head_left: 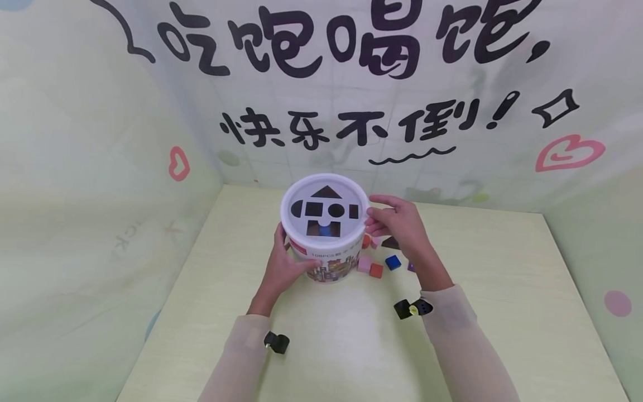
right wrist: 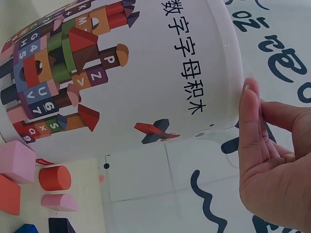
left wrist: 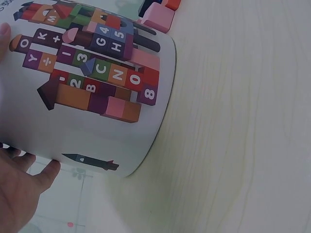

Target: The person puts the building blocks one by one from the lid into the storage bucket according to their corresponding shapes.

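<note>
A white bucket (head_left: 331, 265) printed with pictures of building blocks stands on the table. Its round lid (head_left: 346, 195) has shaped holes: triangle, half circle, square, circle, rectangle and an arch. Something blue shows through the arch hole. My left hand (head_left: 283, 268) grips the bucket's left side, with the thumb across the front and the fingers around the side; several fingertips (left wrist: 46, 177) rest on the wall in the left wrist view. At the lid's right edge, my right hand (head_left: 399, 223) touches the rim with its thumb and fingers, and it is not wrapped round anything.
Right of the bucket lie several loose blocks: a blue block (head_left: 393, 262), an orange-red cube (head_left: 375, 271), a dark triangular block (head_left: 390, 243), a pink cube (right wrist: 17, 160) and a red cylinder (right wrist: 55, 178). A printed wall (head_left: 311, 95) rises behind the light wooden table (head_left: 502, 312).
</note>
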`<state>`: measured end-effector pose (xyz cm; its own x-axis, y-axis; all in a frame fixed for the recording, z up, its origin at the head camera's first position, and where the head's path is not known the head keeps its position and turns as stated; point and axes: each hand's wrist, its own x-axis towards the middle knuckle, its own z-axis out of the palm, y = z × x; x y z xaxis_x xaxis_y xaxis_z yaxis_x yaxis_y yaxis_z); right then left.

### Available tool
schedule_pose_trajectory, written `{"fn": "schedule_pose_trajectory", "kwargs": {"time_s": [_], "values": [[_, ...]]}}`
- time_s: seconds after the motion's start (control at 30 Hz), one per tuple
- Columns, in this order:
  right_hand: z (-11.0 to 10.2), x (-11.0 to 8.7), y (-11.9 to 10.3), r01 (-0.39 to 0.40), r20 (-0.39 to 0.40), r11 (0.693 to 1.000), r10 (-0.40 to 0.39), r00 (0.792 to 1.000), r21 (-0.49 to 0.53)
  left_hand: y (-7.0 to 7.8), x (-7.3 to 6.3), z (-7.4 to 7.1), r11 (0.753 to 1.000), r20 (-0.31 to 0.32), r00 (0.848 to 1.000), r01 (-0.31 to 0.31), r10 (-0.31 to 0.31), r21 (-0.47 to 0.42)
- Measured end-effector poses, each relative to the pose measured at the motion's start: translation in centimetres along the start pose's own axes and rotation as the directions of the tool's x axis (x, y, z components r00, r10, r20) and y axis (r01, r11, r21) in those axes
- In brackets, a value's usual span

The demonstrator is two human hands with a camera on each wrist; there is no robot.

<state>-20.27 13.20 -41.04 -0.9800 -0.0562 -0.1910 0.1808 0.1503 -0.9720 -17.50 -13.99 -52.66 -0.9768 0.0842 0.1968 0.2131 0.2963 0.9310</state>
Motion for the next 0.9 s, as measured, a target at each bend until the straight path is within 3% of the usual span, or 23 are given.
{"fn": "schedule_pose_trajectory", "kwargs": {"time_s": [0.73,0.9], "values": [[-0.5,-0.7,1.8,-0.117,-0.025,0.993,0.117,0.993,0.003,0.0,0.0,-0.1,1.000,0.009,1.000,0.018,-0.018,-0.016],[-0.5,-0.4,2.8,-0.114,-0.015,0.993,0.114,0.993,-0.003,0.0,0.0,-0.1,1.000,0.008,1.000,0.015,-0.015,-0.014]]}}
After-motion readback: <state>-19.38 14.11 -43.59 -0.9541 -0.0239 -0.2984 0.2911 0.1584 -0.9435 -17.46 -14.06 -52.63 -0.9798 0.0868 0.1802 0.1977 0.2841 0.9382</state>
